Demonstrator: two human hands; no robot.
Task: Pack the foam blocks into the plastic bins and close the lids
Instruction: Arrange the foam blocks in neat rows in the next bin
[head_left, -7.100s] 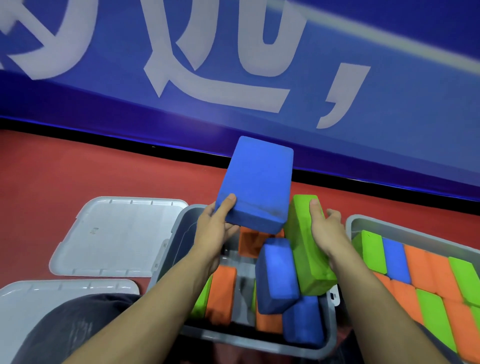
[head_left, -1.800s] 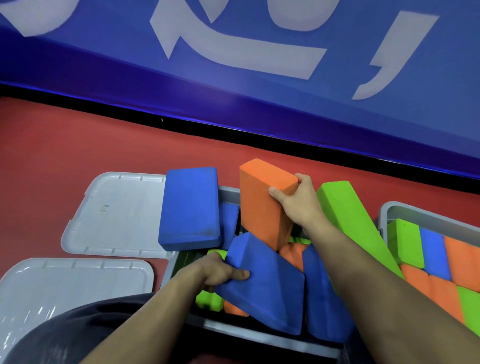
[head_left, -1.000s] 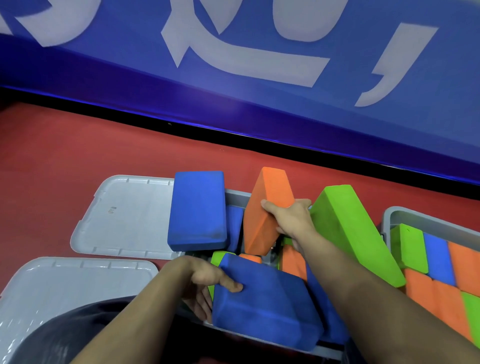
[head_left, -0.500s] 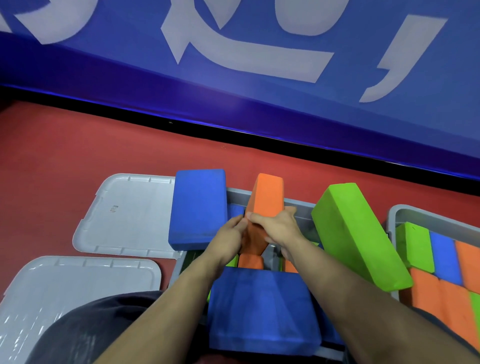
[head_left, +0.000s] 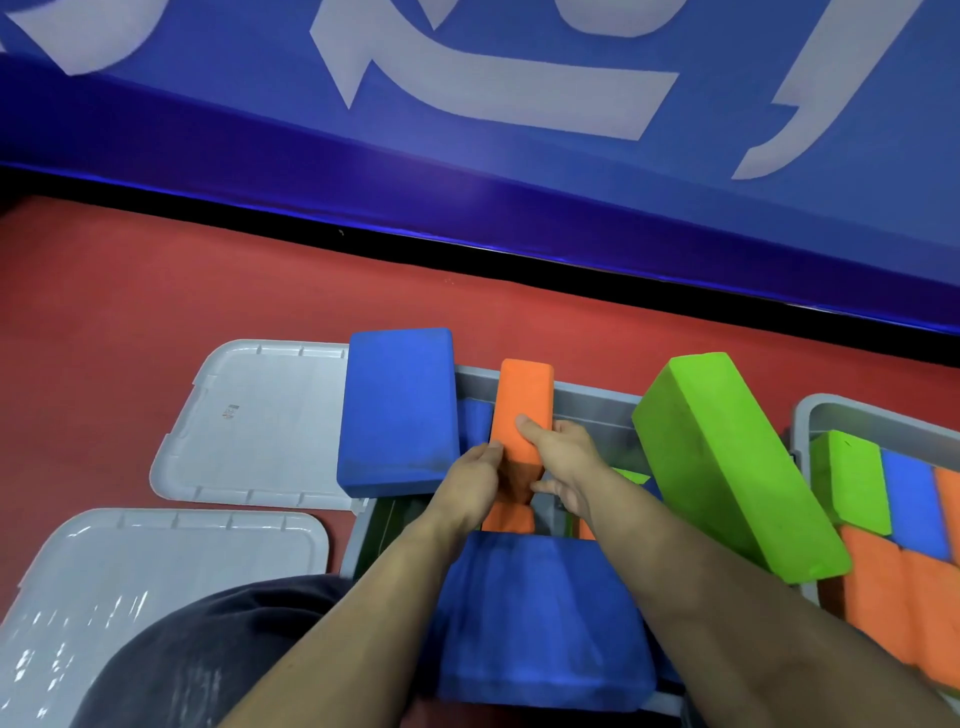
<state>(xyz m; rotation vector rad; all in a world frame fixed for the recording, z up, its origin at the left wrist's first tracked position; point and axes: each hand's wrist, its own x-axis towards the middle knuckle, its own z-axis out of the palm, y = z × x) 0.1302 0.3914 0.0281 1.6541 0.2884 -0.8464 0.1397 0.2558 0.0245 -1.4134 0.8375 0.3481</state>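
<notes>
Two hands, left hand (head_left: 475, 475) and right hand (head_left: 563, 457), are pinching an upright orange foam block (head_left: 522, 415) with their fingers inside the grey bin (head_left: 592, 397); pressing it straight down should seat it snugly.

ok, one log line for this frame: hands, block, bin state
left hand + right hand: both gripping upright orange block | middle bin: open, blocks loose, blue and green ones propped on rim | lids: off, on floor
</notes>
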